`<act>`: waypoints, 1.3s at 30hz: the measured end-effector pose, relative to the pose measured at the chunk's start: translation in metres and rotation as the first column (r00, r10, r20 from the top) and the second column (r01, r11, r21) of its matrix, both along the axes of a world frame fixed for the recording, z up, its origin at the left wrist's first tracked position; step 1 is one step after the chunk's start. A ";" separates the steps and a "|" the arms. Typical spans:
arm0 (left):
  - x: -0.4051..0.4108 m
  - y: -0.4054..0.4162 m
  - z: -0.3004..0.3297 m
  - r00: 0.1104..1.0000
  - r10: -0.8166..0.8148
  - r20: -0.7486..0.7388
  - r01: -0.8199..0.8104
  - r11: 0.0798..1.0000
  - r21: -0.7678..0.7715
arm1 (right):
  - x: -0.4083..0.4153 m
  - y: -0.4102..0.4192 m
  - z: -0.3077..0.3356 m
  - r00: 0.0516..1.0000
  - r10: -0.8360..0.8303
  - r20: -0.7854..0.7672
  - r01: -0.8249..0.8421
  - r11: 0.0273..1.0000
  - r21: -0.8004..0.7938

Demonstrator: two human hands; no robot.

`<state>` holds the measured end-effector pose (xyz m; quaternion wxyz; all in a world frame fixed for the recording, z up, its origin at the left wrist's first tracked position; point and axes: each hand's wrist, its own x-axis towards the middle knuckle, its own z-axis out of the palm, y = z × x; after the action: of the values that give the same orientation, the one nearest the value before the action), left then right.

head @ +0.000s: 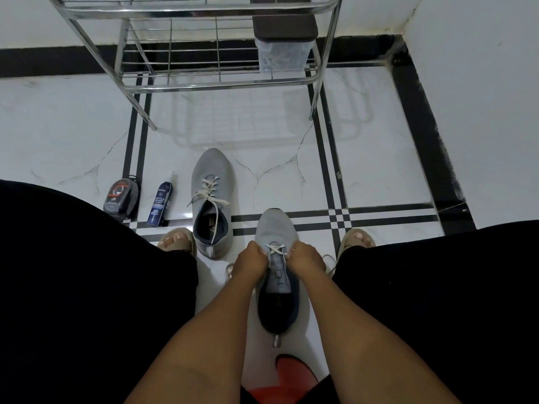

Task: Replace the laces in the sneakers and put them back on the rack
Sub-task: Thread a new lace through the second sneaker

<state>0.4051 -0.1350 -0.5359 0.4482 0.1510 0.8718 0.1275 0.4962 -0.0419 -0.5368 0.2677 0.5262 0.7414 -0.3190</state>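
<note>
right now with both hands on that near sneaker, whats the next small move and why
Probably thread the lace ends through the next eyelets up: the near sneaker shows one lace cross between the left hand and right hand, while the far sneaker is laced higher.

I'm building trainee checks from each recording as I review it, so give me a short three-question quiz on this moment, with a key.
1. True or false: the far sneaker already stands on the metal rack.
2. Which sneaker are both hands working on? A) the near sneaker B) the far one C) neither
3. Fill in: the blue cleaner can lies on the floor between the dark polish container and the ____ sneaker.

Key:
1. False; it stands on the floor in front of the rack.
2. A; the left hand and the right hand each pinch its white lace.
3. far.
</note>
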 end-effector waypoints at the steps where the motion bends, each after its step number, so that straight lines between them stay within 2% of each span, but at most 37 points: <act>1: 0.001 0.000 0.001 1.000 -0.019 -0.011 0.019 1.000 0.000 | 0.000 0.000 0.001 1.000 0.007 0.023 -0.008 1.000 0.017; 4: 0.004 0.003 0.007 0.991 -0.094 -0.096 0.092 0.995 -0.032 | 0.001 -0.001 0.005 0.996 -0.025 0.080 0.021 0.999 0.042; 7: 0.007 0.007 0.012 0.985 -0.093 -0.143 0.083 0.994 -0.073 | 0.001 -0.001 0.000 0.996 -0.080 0.047 0.080 0.997 0.012; 9: 0.008 0.007 0.015 0.988 -0.014 -0.153 0.003 0.997 -0.073 | -0.001 0.003 0.004 0.974 -0.228 -0.014 0.228 0.974 -0.011; 11: 0.010 0.007 0.021 0.990 0.054 -0.133 -0.063 0.996 -0.063 | -0.006 0.011 0.009 0.901 -0.423 -0.098 0.421 0.906 -0.042; 12: 0.014 0.008 0.024 0.992 0.051 -0.113 -0.059 0.996 -0.071 | -0.010 0.017 0.013 0.855 -0.502 -0.129 0.498 0.865 -0.058; 14: 0.022 0.009 0.027 0.995 0.002 -0.097 -0.012 0.995 -0.097 | -0.017 0.028 0.022 0.812 -0.554 -0.181 0.551 0.831 -0.072; 18: 0.027 0.005 0.029 0.990 -0.021 -0.140 0.007 0.995 -0.104 | -0.026 0.030 0.033 0.839 -0.428 -0.336 0.432 0.899 -0.067; 20: 0.027 0.000 0.027 0.988 0.070 -0.136 -0.082 0.993 -0.086 | -0.024 0.021 0.030 0.837 -0.411 -0.361 0.417 0.907 -0.064; 24: 0.031 -0.011 0.025 0.965 0.250 -0.082 -0.254 0.966 -0.040 | -0.014 0.001 0.016 0.935 -0.259 -0.242 0.256 0.966 -0.041; 27: 0.030 -0.017 0.018 0.964 0.264 -0.047 -0.264 0.964 -0.005 | -0.009 -0.013 0.013 0.987 -0.069 -0.148 0.063 0.997 -0.050; 31: 0.024 -0.021 0.014 0.962 0.271 -0.008 -0.271 0.962 0.042 | -0.010 -0.022 0.016 0.987 0.135 -0.083 -0.133 0.991 0.033; 35: 0.023 -0.020 0.011 0.954 0.298 0.023 -0.299 0.952 0.070 | -0.010 -0.023 0.016 0.973 0.218 -0.081 -0.210 0.973 0.097; 39: 0.022 -0.020 0.007 0.949 0.313 0.030 -0.315 0.945 0.089 | -0.011 -0.024 0.018 0.970 0.233 -0.074 -0.227 0.971 0.080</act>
<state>0.4275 -0.1551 -0.5291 0.4214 0.0299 0.8744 0.2386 0.4855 -0.0654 -0.5187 0.2528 0.4322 0.8188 -0.2809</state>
